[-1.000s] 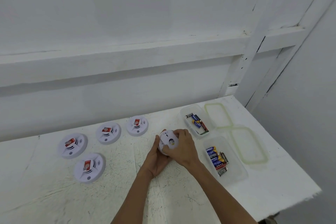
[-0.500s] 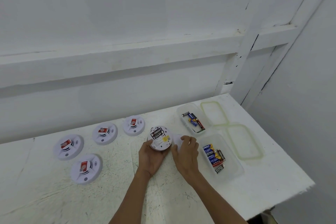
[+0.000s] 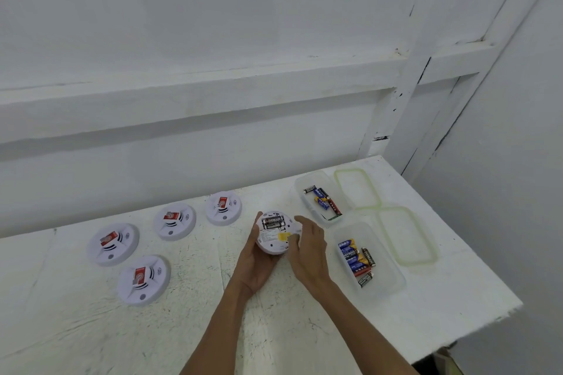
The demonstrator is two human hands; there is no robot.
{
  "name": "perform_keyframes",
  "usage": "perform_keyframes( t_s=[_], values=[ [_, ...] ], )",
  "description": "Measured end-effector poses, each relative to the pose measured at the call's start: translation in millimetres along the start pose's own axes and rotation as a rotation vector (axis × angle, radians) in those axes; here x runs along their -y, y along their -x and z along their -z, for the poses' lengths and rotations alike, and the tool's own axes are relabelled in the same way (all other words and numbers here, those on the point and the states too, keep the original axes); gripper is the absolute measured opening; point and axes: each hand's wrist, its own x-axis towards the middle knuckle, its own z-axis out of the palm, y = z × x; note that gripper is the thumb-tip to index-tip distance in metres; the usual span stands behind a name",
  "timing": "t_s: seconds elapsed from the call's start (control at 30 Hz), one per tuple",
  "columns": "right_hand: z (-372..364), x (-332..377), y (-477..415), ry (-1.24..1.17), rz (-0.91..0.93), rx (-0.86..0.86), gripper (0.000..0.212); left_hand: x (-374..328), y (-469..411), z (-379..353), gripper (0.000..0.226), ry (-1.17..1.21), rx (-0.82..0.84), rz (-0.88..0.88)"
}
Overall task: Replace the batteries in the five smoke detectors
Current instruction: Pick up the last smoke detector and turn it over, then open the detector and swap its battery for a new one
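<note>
The left hand (image 3: 259, 265) cups an upturned smoke detector (image 3: 272, 240) above the bench (image 3: 426, 307), its fingers (image 3: 255, 230) curled round the left rim. Two black batteries (image 3: 273, 221) sit in the detector's open back. The right hand (image 3: 310, 250) is just beside the detector's right rim, fingers (image 3: 304, 222) loosely bent; blur hides whether they touch or hold anything. Four more detectors (image 3: 174, 221) lie to its left, and two battery tubs (image 3: 393, 280) to its right.

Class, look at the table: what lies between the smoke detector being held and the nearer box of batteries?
The right hand lies between the held smoke detector and the nearer box, its fingers reaching toward the detector. The head view shows this.
</note>
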Motion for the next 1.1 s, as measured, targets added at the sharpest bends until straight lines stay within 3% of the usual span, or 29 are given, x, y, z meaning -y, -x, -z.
perform_keyframes(
  t_s=[0.1, 0.23, 0.47, 0.63, 0.77, 0.9, 1.1],
  values=[
    [2.9, 1.4, -9.1, -0.102, -0.026, 0.06, 0.046, 2.6, -1.5, -0.6, 0.106, 0.017, 0.028, 0.024],
    [7.0, 1.6, -16.5, -0.266, -0.08, 0.097, 0.033, 2.9, -4.8, -1.2, 0.112, -0.001, 0.066, 0.015],
    [3.9, 7.6, -9.6, -0.357, -0.25, 0.065, 0.027, 5.4, -0.4, -5.3, 0.096, -0.1, -0.007, -0.079],
    [7.9, 16.0, -2.5, -0.099, -0.088, 0.115, 0.037, 11.7, -4.7, -1.8, 0.05, -0.181, -0.104, -0.108],
    [11.3, 12.2, -6.0, 0.168, 0.05, 0.159, 0.045, 14.2, -2.6, -5.0, 0.045, -0.298, -0.089, -0.126],
    [15.1, 13.8, -7.6, 0.257, 0.081, 0.183, 0.042, 13.6, -2.0, -5.4, 0.046, -0.31, -0.108, -0.137],
    [16.1, 17.1, -17.5, 0.41, 0.137, 0.216, 0.026, 17.6, -3.5, 0.8, 0.038, -0.358, -0.139, -0.153]
  ],
)
